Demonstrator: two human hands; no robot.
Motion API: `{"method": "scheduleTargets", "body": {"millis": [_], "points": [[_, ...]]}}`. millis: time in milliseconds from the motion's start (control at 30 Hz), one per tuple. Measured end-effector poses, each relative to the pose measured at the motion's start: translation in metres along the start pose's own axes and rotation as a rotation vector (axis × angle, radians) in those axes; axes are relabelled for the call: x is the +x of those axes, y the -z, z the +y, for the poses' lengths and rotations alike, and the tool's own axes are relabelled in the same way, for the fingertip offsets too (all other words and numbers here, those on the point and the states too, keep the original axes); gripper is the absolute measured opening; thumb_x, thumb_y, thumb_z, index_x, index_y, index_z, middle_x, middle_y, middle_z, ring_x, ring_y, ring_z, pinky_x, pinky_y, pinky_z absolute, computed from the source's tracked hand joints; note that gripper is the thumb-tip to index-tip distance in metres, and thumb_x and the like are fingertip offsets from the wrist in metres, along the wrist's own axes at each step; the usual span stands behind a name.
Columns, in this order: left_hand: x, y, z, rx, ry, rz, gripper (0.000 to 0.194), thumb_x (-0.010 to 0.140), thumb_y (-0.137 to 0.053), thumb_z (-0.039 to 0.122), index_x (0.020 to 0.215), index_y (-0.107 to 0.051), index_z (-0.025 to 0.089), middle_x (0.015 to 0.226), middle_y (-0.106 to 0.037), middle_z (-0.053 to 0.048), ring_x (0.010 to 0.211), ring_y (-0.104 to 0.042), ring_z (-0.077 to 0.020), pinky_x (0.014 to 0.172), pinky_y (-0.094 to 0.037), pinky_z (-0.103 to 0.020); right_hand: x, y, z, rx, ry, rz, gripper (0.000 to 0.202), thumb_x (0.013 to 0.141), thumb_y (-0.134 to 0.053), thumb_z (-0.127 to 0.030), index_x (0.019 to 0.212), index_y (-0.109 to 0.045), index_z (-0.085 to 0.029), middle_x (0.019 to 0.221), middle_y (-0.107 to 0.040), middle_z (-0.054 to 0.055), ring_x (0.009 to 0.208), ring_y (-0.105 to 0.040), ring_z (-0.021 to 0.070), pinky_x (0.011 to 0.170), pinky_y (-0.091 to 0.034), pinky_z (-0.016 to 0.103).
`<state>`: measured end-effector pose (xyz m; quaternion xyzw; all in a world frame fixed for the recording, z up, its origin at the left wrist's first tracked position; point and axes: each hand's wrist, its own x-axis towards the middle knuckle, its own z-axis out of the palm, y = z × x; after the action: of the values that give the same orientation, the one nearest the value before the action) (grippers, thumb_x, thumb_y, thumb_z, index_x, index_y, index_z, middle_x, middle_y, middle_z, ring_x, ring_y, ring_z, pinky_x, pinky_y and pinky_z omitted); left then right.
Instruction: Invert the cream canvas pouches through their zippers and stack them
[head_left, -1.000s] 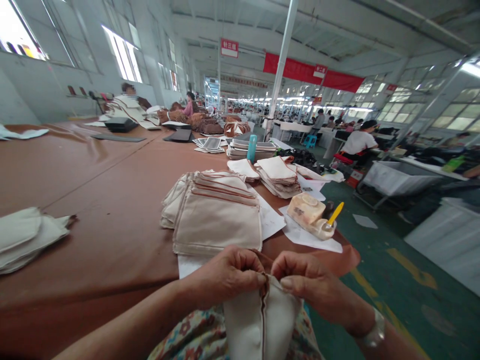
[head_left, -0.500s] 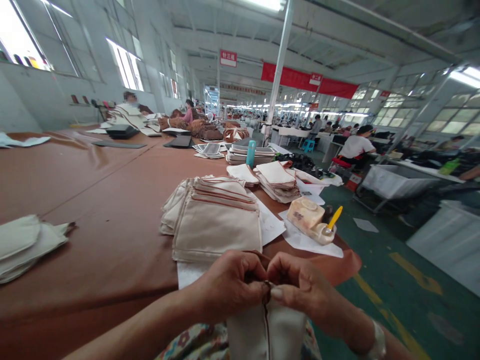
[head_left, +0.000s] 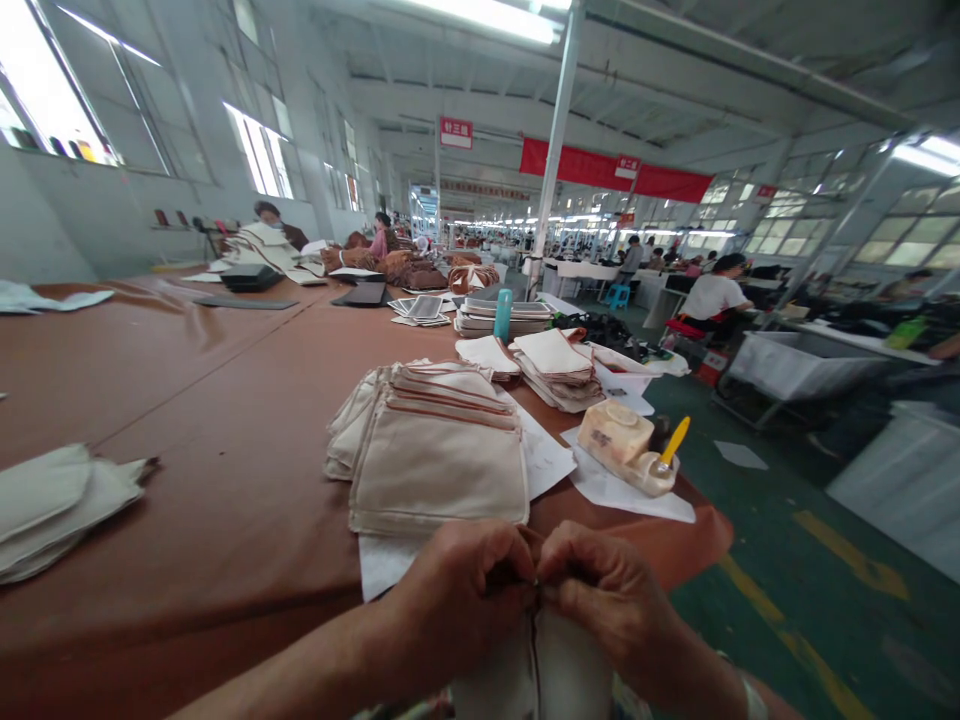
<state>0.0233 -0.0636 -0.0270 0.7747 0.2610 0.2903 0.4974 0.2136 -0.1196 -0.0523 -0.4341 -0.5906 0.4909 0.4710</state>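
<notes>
Both hands meet low in the middle of the head view, just off the near table edge. My left hand pinches the dark-edged top of a cream fabric piece between thumb and fingers. Close beside it, my right hand pinches the same edge from the other side. A dark brown seam runs down the piece between the hands, over my lap. My fingers hide the exact spot they grip. Just beyond lies a stack of cream pieces with brown edging, set partly on white paper.
A brown-covered table reaches far left. To the right stands a cut plastic container with a yellow-handled brush. Behind are a teal bottle and another cream stack. Further cream pieces lie left. People work farther back.
The view has tilted up slightly, so the table things sit a little lower and to the right. Both hands keep pinching the fabric edge, their fingers shifted slightly.
</notes>
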Motion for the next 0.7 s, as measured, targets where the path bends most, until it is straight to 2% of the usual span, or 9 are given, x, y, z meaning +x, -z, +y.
{"method": "scheduleTargets", "body": {"millis": [133,167,267,333,400,467,500,633,700], "points": [[0.001,0.013,0.008,-0.133,0.196,-0.152,0.013,0.075,-0.067,0.023,0.085,-0.064,0.015,0.084,-0.064,-0.001,0.074,-0.052,-0.0142,0.065,-0.04,-0.021,-0.005,-0.002,-0.003,-0.023,0.112,0.002,0.007,0.087,-0.06,-0.02,0.08,-0.062,-0.02,0.076,-0.056,0.001,0.072,-0.051,0.0165,0.066,-0.041,0.026],[0.003,0.015,0.011,-0.168,0.204,-0.181,0.016,0.08,-0.064,0.03,0.086,-0.065,0.015,0.087,-0.065,-0.002,0.078,-0.053,-0.0154,0.069,-0.041,-0.023,-0.006,-0.002,-0.004,-0.049,0.154,0.005,0.008,0.088,-0.059,-0.02,0.081,-0.062,-0.02,0.076,-0.056,0.001,0.071,-0.052,0.0165,0.066,-0.041,0.027],[0.008,0.018,0.014,-0.271,0.166,-0.245,0.044,0.095,-0.044,0.047,0.079,-0.068,0.014,0.087,-0.063,-0.004,0.081,-0.053,-0.0167,0.076,-0.04,-0.025,-0.006,-0.001,-0.006,-0.179,0.284,-0.005,0.01,0.091,-0.056,-0.017,0.084,-0.062,-0.021,0.076,-0.055,0.001,0.069,-0.052,0.0164,0.065,-0.041,0.027],[0.01,0.017,0.012,-0.279,0.207,-0.279,0.051,0.091,-0.049,0.056,0.068,-0.062,0.013,0.081,-0.059,-0.004,0.072,-0.047,-0.0145,0.066,-0.037,-0.024,-0.005,0.0,-0.007,-0.266,0.369,-0.018,0.012,0.09,-0.055,-0.015,0.083,-0.061,-0.021,0.074,-0.053,0.001,0.067,-0.051,0.0157,0.062,-0.04,0.026],[0.011,0.017,0.01,-0.242,0.293,-0.317,0.051,0.084,-0.06,0.059,0.061,-0.055,0.014,0.071,-0.05,-0.001,0.061,-0.036,-0.0111,0.054,-0.029,-0.023,-0.004,0.0,-0.008,-0.321,0.442,-0.02,0.013,0.089,-0.055,-0.013,0.082,-0.061,-0.022,0.072,-0.053,0.0,0.065,-0.05,0.0149,0.06,-0.038,0.026],[0.012,0.018,0.009,-0.208,0.32,-0.358,0.049,0.084,-0.061,0.057,0.061,-0.053,0.015,0.063,-0.04,0.003,0.057,-0.028,-0.0096,0.051,-0.024,-0.023,-0.002,0.0,-0.009,-0.33,0.48,-0.022,0.014,0.089,-0.055,-0.011,0.085,-0.062,-0.022,0.073,-0.054,0.001,0.065,-0.051,0.0148,0.059,-0.038,0.025],[0.012,0.019,0.01,-0.198,0.292,-0.372,0.046,0.087,-0.059,0.054,0.063,-0.053,0.015,0.062,-0.039,0.004,0.056,-0.027,-0.0095,0.051,-0.024,-0.023,-0.001,-0.001,-0.01,-0.326,0.483,-0.027,0.015,0.089,-0.055,-0.01,0.087,-0.063,-0.023,0.074,-0.055,0.001,0.066,-0.052,0.0149,0.06,-0.038,0.025],[0.012,0.019,0.019,-0.092,0.058,-0.398,0.031,0.091,-0.055,0.029,0.064,-0.05,0.015,0.065,-0.042,0.004,0.061,-0.034,-0.0093,0.056,-0.03,-0.021,-0.001,-0.003,-0.012,-0.249,0.464,-0.048,0.014,0.09,-0.056,-0.011,0.087,-0.062,-0.023,0.075,-0.055,0.0,0.067,-0.05,0.014,0.061,-0.038,0.025],[0.012,0.019,0.022,-0.037,0.003,-0.4,0.024,0.087,-0.055,0.016,0.063,-0.048,0.015,0.066,-0.043,0.004,0.063,-0.037,-0.0087,0.056,-0.03,-0.019,-0.004,-0.001,-0.012,-0.147,0.358,-0.077,0.008,0.089,-0.061,-0.017,0.085,-0.059,-0.023,0.074,-0.052,-0.001,0.065,-0.046,0.0134,0.059,-0.037,0.024]]}}
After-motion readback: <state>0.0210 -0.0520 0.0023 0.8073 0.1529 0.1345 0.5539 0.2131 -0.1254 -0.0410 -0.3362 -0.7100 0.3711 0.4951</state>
